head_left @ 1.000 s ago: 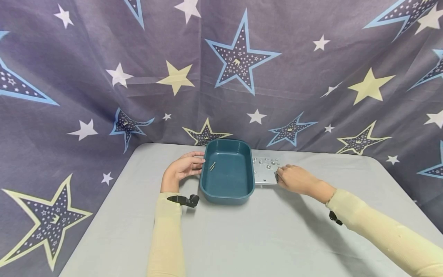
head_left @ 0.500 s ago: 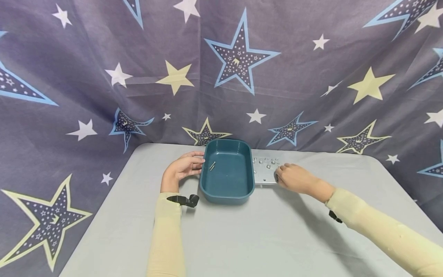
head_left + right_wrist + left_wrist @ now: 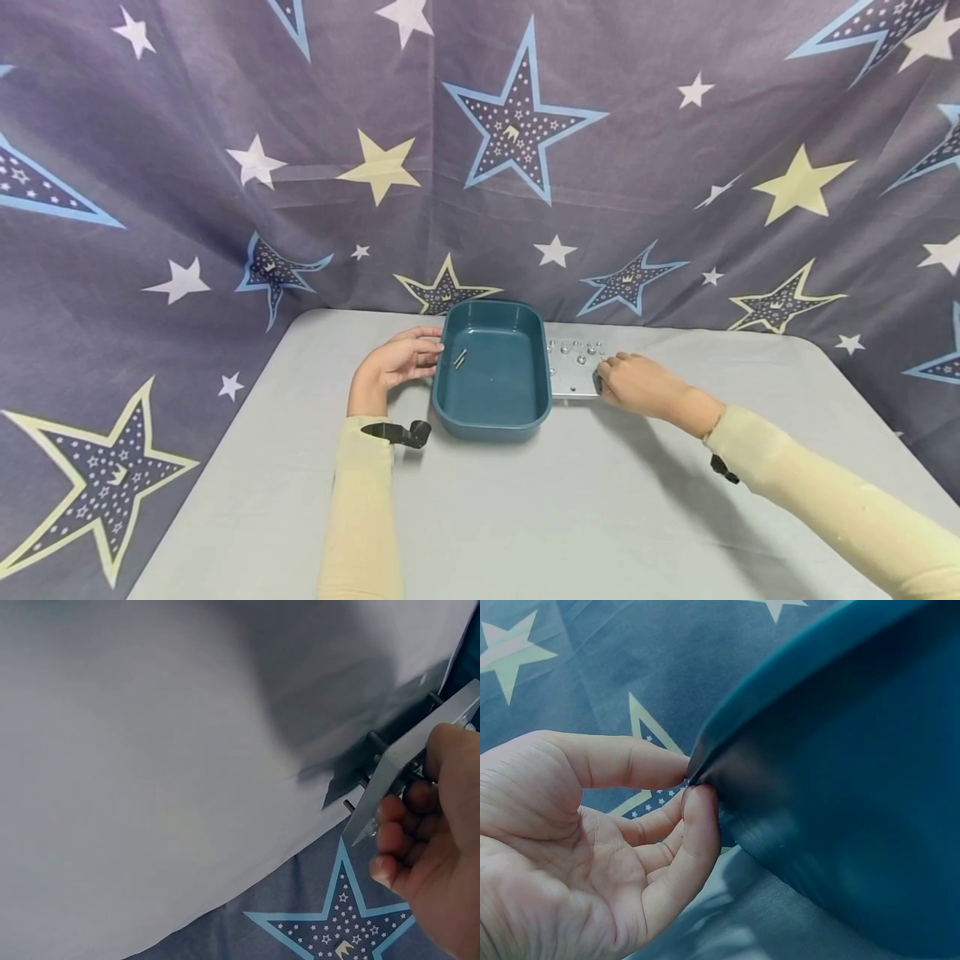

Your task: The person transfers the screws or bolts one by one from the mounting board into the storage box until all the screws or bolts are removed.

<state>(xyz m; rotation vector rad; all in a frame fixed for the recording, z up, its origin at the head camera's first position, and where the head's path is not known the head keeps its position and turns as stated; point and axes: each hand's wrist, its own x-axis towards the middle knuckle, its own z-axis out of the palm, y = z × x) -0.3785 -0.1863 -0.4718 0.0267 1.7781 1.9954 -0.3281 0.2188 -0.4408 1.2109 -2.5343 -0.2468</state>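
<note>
A deep teal bin (image 3: 495, 387) stands mid-table, with a few thin brass-coloured screws (image 3: 460, 359) lying at the left of its floor. My left hand (image 3: 407, 357) pinches the bin's left rim; the left wrist view has thumb and finger meeting on that edge. Right of the bin is a silver metal plate (image 3: 567, 381) carrying several shiny screws (image 3: 582, 360). Over the plate's right end, my right hand (image 3: 641, 385) curls thumb and fingers around a screw, mostly hidden by them. Threaded shanks (image 3: 376, 741) stick out beneath the plate in the right wrist view.
A pale cloth covers the table (image 3: 480, 517). Behind it and at the left hangs a dark curtain (image 3: 480, 225) printed with stars. Small black camera mounts (image 3: 405, 433) sit on both sleeves.
My right fingers shift very slightly at the plate's right end. My left hand, the bin and the screws in it stay where they were.
</note>
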